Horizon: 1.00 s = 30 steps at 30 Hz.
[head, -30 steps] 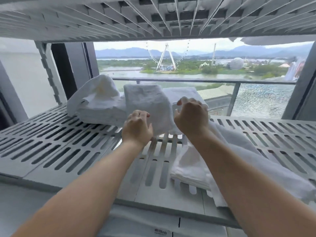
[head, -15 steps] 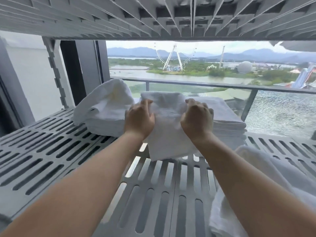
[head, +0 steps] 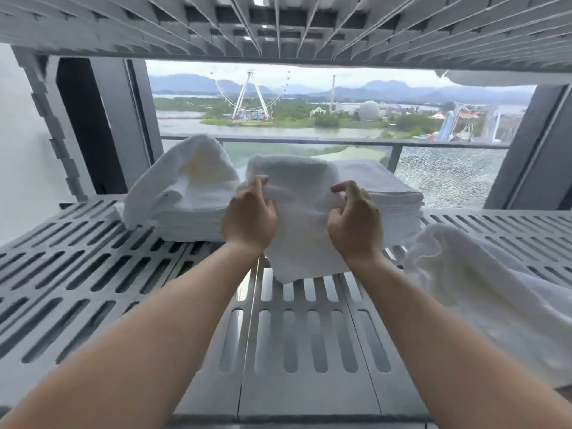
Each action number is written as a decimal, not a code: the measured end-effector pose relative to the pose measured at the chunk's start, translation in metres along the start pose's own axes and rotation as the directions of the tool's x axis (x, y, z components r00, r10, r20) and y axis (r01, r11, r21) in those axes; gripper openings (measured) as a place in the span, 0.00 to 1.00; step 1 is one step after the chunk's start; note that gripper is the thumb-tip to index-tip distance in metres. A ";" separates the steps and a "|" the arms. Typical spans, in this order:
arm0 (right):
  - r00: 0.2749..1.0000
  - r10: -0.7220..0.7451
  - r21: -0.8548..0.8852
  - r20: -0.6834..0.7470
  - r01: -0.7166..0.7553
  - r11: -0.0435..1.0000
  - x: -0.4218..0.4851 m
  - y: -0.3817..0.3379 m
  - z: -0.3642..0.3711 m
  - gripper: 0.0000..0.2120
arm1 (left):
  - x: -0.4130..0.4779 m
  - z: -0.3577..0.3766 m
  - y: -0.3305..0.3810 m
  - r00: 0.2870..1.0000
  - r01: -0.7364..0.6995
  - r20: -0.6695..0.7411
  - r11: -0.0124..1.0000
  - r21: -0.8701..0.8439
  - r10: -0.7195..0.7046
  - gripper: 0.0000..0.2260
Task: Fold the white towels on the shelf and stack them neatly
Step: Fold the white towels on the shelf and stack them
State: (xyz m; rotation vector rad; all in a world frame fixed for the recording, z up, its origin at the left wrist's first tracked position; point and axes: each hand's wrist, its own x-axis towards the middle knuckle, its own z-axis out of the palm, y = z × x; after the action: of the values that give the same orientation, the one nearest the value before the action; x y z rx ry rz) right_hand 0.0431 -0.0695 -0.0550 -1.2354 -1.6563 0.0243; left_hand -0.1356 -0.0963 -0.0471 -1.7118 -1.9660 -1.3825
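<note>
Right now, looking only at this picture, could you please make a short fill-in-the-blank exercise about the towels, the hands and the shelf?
1. Both the left hand and the right hand keep a grip on the same white ____.
2. The shelf surface is not solid: it is full of long ____.
3. The neat stack of folded towels lies ____ the held towel.
4. The loose crumpled towel lies on the person's ____ side.

Missing words: towel; slots; behind; right
</note>
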 end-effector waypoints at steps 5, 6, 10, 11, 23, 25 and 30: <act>1.000 -0.015 -0.007 -0.002 0.015 1.000 -0.016 -0.011 -0.024 0.20 | -0.018 -0.021 0.013 1.000 -0.005 -0.020 0.999 -0.039 0.004 0.19; 1.000 -0.024 0.003 -0.006 0.024 1.000 -0.020 -0.013 -0.030 0.20 | -0.023 -0.026 0.016 1.000 -0.008 -0.021 0.999 -0.035 0.007 0.19; 0.999 -0.032 0.036 0.012 0.032 0.999 -0.040 -0.015 -0.054 0.19 | -0.050 -0.042 0.033 0.999 -0.013 -0.035 1.000 -0.011 0.013 0.18; 0.999 -0.036 0.045 0.014 0.035 0.998 -0.046 -0.015 -0.060 0.19 | -0.059 -0.046 0.037 0.999 -0.012 -0.039 1.000 -0.003 0.011 0.18; 0.998 -0.013 0.158 0.056 0.004 0.987 -0.128 -0.015 -0.122 0.09 | -0.157 -0.086 0.070 0.997 0.056 -0.065 0.992 0.111 -0.049 0.06; 0.999 -0.023 0.177 0.042 0.016 0.984 -0.137 -0.019 -0.129 0.10 | -0.168 -0.093 0.073 0.996 -0.013 -0.091 0.992 0.122 0.025 0.05; 0.999 -0.041 0.192 0.026 0.035 0.981 -0.152 -0.026 -0.139 0.08 | -0.182 -0.110 0.082 0.976 -0.122 -0.159 0.977 0.176 0.150 0.07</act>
State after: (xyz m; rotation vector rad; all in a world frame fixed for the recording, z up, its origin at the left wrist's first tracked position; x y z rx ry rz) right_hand 0.1166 -0.2620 -0.0804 -1.0622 -1.6610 0.1757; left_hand -0.0536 -0.3086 -0.0664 -1.5657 -1.7811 -1.2374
